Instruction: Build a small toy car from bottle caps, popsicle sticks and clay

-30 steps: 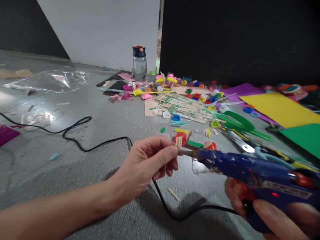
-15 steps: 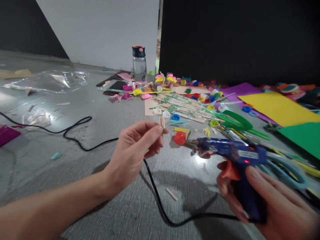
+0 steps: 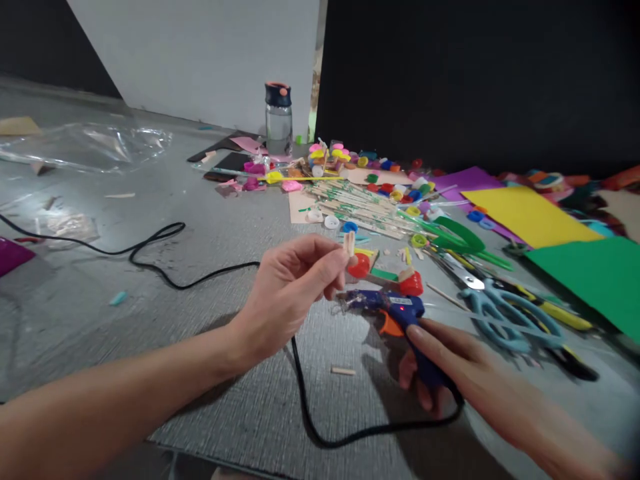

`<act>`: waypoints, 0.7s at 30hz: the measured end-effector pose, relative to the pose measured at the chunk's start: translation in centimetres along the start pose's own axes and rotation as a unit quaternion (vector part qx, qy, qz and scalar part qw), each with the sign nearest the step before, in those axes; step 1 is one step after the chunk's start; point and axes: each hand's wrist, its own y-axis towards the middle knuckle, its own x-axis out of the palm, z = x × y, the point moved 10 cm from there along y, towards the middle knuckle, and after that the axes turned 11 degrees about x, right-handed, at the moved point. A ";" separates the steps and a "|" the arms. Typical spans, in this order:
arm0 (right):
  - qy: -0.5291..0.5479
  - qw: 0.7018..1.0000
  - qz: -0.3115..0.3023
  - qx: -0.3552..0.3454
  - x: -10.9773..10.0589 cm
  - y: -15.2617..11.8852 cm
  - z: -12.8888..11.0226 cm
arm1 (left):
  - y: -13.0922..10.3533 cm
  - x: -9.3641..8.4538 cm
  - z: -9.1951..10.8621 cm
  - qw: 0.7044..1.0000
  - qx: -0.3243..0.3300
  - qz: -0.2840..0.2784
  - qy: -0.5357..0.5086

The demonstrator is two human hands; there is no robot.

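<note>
Near the middle of the grey table (image 3: 250, 413), my left hand (image 3: 295, 293) has thumb and forefinger closed in a pinch on small pale wooden stick pieces (image 3: 349, 244), which point upward, their long axis nearly vertical. Just to the near right, my right hand (image 3: 465, 363) is wrapped around the handle of a blue plastic glue gun (image 3: 395, 303). Its nozzle points left, the barrel's long axis running left to right, while the handle slants toward me and to the right; I cannot tell whether it rests on the table. Half a second ago I had the gun farther right; its tip is now just beside my left fingers. One short loose wooden stick (image 3: 343, 371) lay slantwise then and now lies left to right.
</note>
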 end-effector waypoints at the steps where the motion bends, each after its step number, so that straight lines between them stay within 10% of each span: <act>1: -0.089 0.996 0.027 -0.016 -0.7 -0.2 -0.4 | 0.0 0.2 0.1 1.000 0.002 -0.010 0.002; 6: -0.404 0.846 0.234 -0.256 -0.3 -3.9 -5.3 | -0.4 1.3 0.0 0.999 -0.007 -0.045 0.011; 13: -0.511 0.735 0.143 -0.421 10.2 -4.9 -6.7 | -1.0 2.3 -0.9 0.993 -0.039 -0.095 0.050; 16: -0.470 0.757 0.143 -0.430 9.2 -5.0 -7.3 | -1.2 2.5 -1.2 0.991 -0.052 -0.110 0.047; 21: -0.221 0.896 0.160 -0.351 2.0 -5.3 -8.1 | -1.7 3.2 -1.5 0.987 -0.072 -0.138 0.038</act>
